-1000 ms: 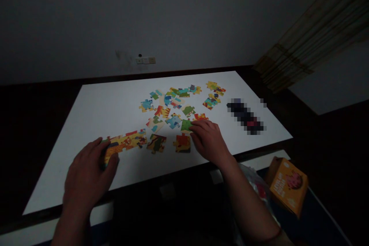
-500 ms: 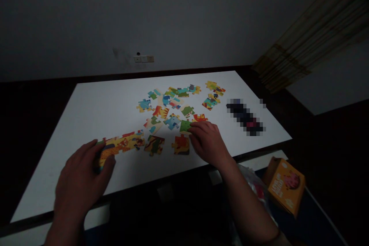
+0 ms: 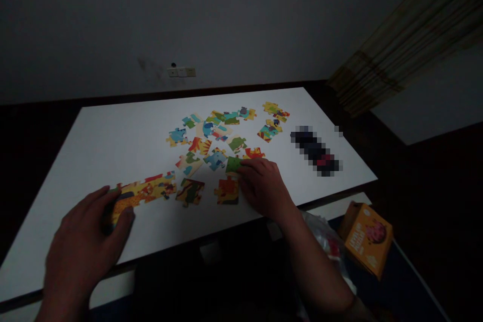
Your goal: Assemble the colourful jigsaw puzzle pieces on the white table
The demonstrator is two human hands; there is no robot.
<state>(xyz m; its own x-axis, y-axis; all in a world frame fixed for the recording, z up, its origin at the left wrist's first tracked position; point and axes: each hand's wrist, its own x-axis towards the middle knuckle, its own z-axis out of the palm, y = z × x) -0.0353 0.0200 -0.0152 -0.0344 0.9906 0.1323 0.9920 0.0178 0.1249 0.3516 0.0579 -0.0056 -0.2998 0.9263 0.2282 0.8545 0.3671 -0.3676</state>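
Observation:
Colourful jigsaw pieces [image 3: 219, 133] lie scattered on a white table [image 3: 113, 136]. A joined strip of yellow and red pieces [image 3: 145, 191] runs along the near left. My left hand [image 3: 85, 246] grips the strip's left end between thumb and fingers. My right hand [image 3: 262, 186] lies palm down with curled fingers, its fingertips on a green piece [image 3: 233, 164]. An orange piece [image 3: 227, 191] and a dark brown one [image 3: 190, 192] lie just left of that hand.
A blurred dark object [image 3: 315, 151] lies on the table's right side. An orange cardboard box [image 3: 366, 239] and crumpled clear plastic [image 3: 324, 239] sit below the table's near right corner. A wall socket [image 3: 181, 71] is behind the table, a curtain [image 3: 407, 45] at right.
The view has swung, so everything sits lower and further left in frame. Both hands keep their places on the strip and the green piece.

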